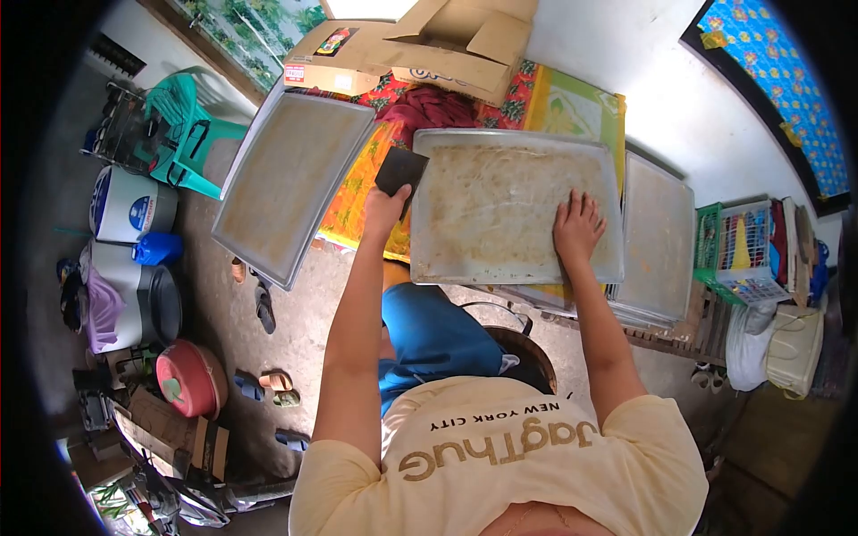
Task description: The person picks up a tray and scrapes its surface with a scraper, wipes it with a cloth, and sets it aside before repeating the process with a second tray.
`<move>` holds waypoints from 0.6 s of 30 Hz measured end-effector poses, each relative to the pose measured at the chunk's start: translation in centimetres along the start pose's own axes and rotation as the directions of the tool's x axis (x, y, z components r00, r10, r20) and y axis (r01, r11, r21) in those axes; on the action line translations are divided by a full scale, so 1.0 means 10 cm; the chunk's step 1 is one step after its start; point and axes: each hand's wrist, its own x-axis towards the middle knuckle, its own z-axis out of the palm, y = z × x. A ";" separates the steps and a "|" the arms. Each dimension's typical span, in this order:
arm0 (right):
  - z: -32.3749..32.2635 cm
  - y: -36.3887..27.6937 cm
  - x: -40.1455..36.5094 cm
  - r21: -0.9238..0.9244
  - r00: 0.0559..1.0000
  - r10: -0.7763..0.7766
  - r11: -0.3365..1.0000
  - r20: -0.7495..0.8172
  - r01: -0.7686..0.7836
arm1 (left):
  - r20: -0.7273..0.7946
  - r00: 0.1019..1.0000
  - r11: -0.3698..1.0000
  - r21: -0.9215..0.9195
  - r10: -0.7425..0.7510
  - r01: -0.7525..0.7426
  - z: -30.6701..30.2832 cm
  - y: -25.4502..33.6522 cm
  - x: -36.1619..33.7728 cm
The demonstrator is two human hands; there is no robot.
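Observation:
A metal tray (500, 210) with brownish residue lies in front of me. My left hand (384, 210) grips a flat dark rectangular scraper (401, 171) at the tray's left edge. My right hand (579, 227) lies with fingers spread on the right part of the same tray. To the left, a second metal tray (290, 179) sits tilted on the table. More trays (657, 237) are stacked at the right. Under the middle tray is a table with a bright flowered cloth (357, 201).
Cardboard boxes (349, 54) stand at the table's back. A green plastic chair (192, 134) is at the left, above tubs and a red basin (189, 380). Baskets (737, 250) stand at the right. Slippers (277, 381) lie on the floor. A round container (527, 357) is beside my legs.

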 end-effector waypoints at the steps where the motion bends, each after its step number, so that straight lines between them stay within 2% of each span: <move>1: 0.00 0.00 0.00 -0.005 1.000 -0.001 1.000 0.001 0.001 | -0.012 1.000 0.999 0.040 -0.007 0.008 0.11 -0.07 0.18; 5: -0.02 -0.01 0.00 0.005 1.000 0.005 1.000 0.002 -0.005 | 0.028 0.994 0.991 0.091 -0.105 0.102 0.27 0.29 0.26; 8: -0.04 -0.01 0.00 0.021 1.000 0.007 1.000 0.011 -0.007 | 0.088 0.996 0.989 0.145 0.000 -0.012 0.46 0.09 0.40; 11: -0.04 -0.02 0.00 0.028 1.000 0.012 1.000 0.014 -0.012 | 0.011 0.996 0.983 0.163 -0.083 0.080 0.50 0.02 0.40; 14: -0.01 0.00 0.00 0.027 1.000 0.012 1.000 0.009 -0.012 | 0.094 0.991 0.962 0.265 -0.093 0.065 0.49 0.10 0.36; 17: -0.03 -0.02 -0.01 0.008 1.000 0.007 1.000 -0.005 -0.007 | 0.010 0.992 0.925 0.363 -0.124 0.112 0.46 0.34 0.26; 18: -0.04 -0.02 0.00 0.018 1.000 0.010 1.000 -0.002 -0.010 | 0.060 0.992 0.937 0.340 -0.112 0.085 0.44 0.42 0.23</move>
